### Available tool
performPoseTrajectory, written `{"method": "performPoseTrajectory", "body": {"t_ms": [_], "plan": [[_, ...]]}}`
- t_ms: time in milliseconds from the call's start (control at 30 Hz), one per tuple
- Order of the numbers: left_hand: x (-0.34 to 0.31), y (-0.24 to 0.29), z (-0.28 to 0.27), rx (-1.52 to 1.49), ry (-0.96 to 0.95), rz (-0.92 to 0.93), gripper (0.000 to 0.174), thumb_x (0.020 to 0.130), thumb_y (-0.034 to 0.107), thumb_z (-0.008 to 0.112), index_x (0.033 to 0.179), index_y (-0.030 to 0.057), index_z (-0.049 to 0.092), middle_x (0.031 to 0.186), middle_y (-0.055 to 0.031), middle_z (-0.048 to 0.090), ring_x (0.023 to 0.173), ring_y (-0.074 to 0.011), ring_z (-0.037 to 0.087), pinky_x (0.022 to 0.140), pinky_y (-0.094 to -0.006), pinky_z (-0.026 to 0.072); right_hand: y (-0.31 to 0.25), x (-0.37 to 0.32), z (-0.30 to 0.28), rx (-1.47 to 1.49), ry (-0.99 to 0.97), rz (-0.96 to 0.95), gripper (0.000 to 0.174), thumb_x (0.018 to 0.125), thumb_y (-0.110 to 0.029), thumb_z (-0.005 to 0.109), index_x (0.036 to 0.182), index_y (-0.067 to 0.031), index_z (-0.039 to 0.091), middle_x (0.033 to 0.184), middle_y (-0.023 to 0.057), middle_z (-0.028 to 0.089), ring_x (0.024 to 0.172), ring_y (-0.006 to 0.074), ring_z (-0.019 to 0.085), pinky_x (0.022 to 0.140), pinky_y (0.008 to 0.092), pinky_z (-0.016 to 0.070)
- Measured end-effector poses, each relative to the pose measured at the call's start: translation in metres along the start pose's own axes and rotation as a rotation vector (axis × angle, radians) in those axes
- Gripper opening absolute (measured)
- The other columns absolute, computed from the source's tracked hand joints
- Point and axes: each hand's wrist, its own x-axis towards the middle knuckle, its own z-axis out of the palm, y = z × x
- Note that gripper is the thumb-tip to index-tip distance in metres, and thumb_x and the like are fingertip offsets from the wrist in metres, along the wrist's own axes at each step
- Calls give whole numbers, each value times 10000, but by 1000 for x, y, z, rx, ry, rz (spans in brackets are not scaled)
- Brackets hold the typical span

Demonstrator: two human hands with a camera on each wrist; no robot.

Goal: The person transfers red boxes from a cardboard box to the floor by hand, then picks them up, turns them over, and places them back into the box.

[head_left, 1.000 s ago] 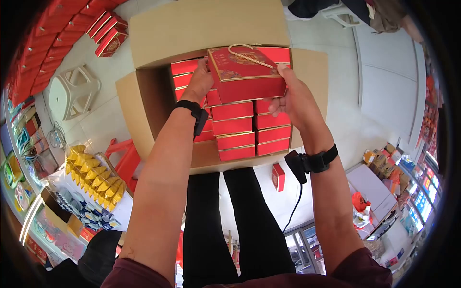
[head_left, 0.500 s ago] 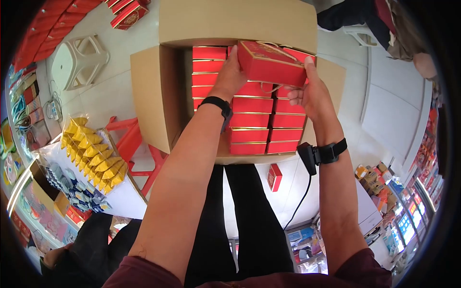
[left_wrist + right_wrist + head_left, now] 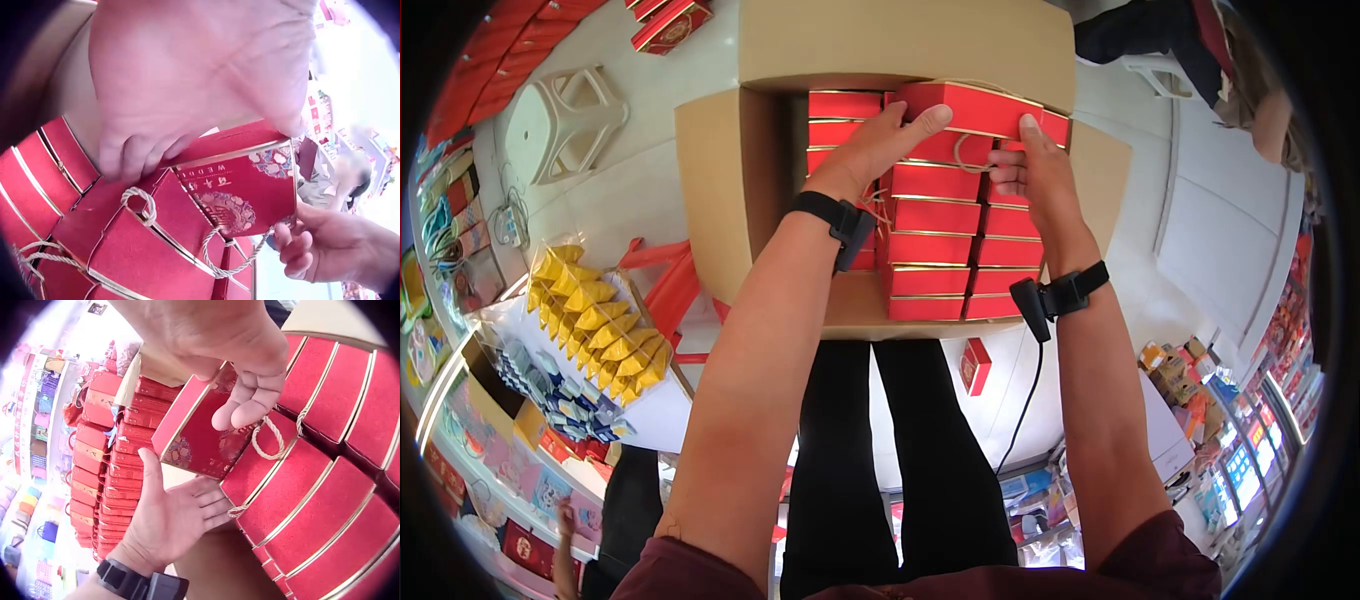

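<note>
In the head view a red gift box (image 3: pixel 975 108) with gold edging and a rope handle is at the far end of a cardboard carton (image 3: pixel 900 45). My right hand (image 3: pixel 1048 185) pinches its right end between thumb and curled fingers. At the other end is my left hand (image 3: pixel 868 150); the right wrist view shows its fingers (image 3: pixel 209 506) straight against the box and its thumb spread away. The box's printed face (image 3: pixel 244 194) shows in the left wrist view. More red gift boxes (image 3: pixel 935 217) stand packed in rows beneath, some with rope handles (image 3: pixel 269 440).
Carton flaps (image 3: pixel 710 190) stick out around the opening. A white stool (image 3: pixel 565 125) and a red stool (image 3: pixel 665 275) stand left, near yellow packets (image 3: pixel 600 330). A lone red box (image 3: pixel 973 367) lies on the floor nearby. Another person (image 3: pixel 1150 45) is at the upper right.
The gift box has tipped and sunk towards the carton's far end, its printed top turning out of the head view. My left thumb has come away from it; my right hand still pinches it.
</note>
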Motion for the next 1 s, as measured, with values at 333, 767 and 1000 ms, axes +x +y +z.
{"method": "performPoseTrajectory", "body": {"t_ms": [333, 767, 1000], "plan": [[28, 2, 1, 157, 69, 23, 915, 972, 699, 405, 1522, -32, 404, 1503, -271, 487, 1427, -371, 441, 1177, -414, 325, 29, 11, 11, -158, 104, 8, 460, 1016, -354, 584, 1370, -77, 487, 865, 91, 701, 630, 169, 682, 530, 298, 532], [50, -38, 33, -69, 255, 57, 846, 1029, 654, 305, 1580, 12, 280, 1575, -256, 392, 1470, -381, 370, 1186, -419, 316, 66, -31, -31, -9, 149, 10, 383, 1030, -293, 542, 1304, -26, 519, 964, 102, 664, 739, 173, 694, 599, 314, 575], [42, -37, 32, 2, 186, 13, 887, 1021, 704, 277, 1575, 12, 323, 1605, -163, 373, 1485, -294, 343, 1207, -403, 269, 141, -81, -88, 154, 297, 97, 341, 1023, -257, 544, 1258, -11, 563, 1014, 119, 677, 771, 178, 690, 632, 289, 551]]}}
